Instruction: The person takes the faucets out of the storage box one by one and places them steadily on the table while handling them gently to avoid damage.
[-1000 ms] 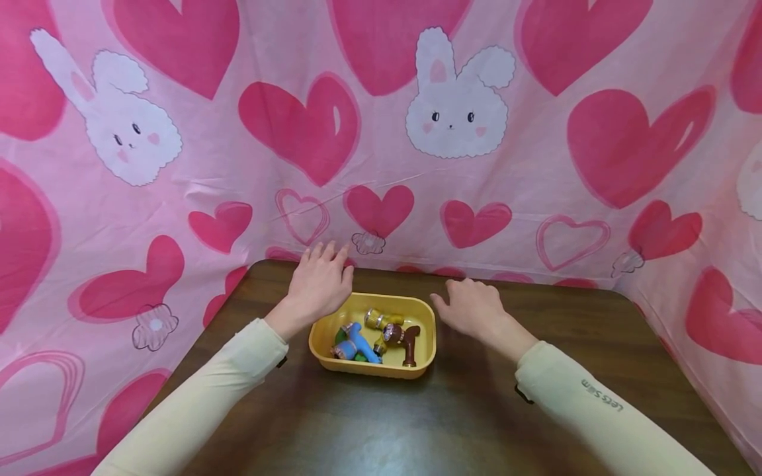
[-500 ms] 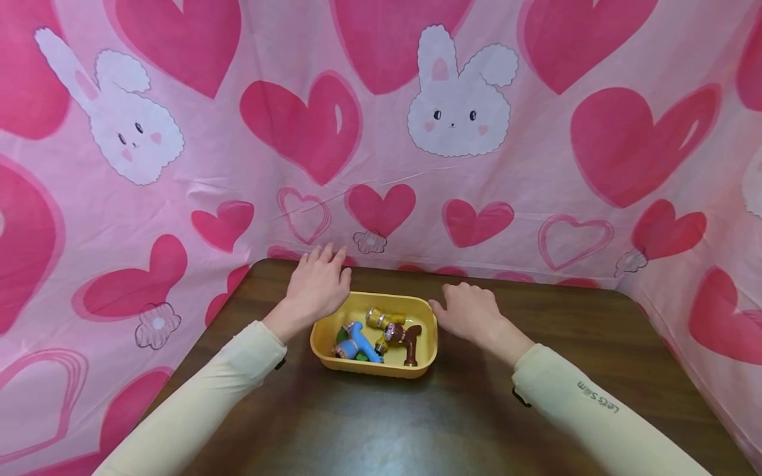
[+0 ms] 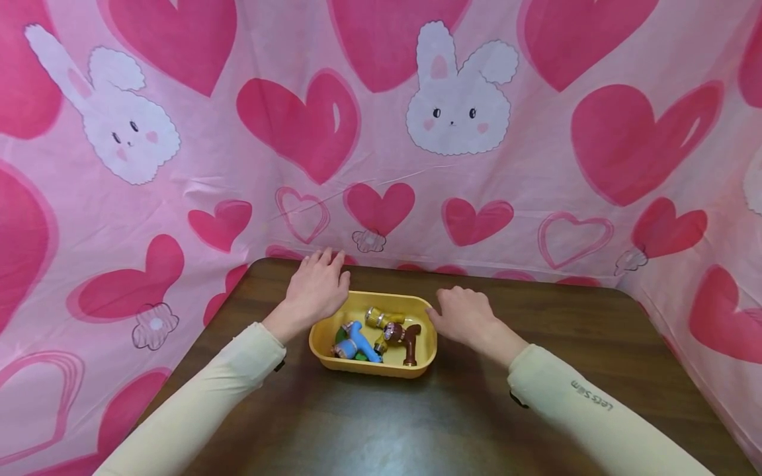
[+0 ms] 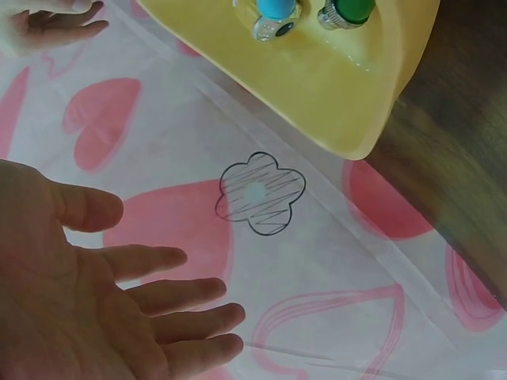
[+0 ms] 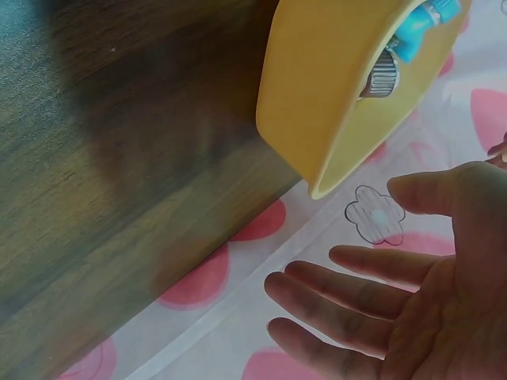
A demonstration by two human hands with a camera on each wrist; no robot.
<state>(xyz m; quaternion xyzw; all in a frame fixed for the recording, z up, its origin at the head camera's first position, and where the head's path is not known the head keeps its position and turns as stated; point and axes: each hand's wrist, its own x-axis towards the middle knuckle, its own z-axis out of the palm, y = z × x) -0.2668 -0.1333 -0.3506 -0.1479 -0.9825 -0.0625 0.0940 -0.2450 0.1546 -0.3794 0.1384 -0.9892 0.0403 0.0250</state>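
A yellow plastic basin [image 3: 372, 371] stands on the table between my two hands. In it lie small bent, pipe-like pieces with shiny bands: a blue piece [image 3: 364, 342], a brown piece [image 3: 410, 344], a yellow piece [image 3: 381, 319] and a partly hidden green piece [image 4: 355, 9]. My left hand [image 3: 317, 285] hovers by the basin's far left corner, palm bare in the left wrist view, fingers extended. Near the right rim is my right hand [image 3: 464, 314], its thumb closest to the basin. The right wrist view shows its fingers spread and holding nothing.
The dark wooden table [image 3: 381, 430] carries the basin near its far side. Behind it and along both sides hangs a pink cloth [image 3: 369, 158] printed with hearts and rabbits, close to the table's back edge.
My right hand has drifted slightly left and down, closer to the basin's rim. My left hand has shifted only a little. The basin and its pieces stay as they were.
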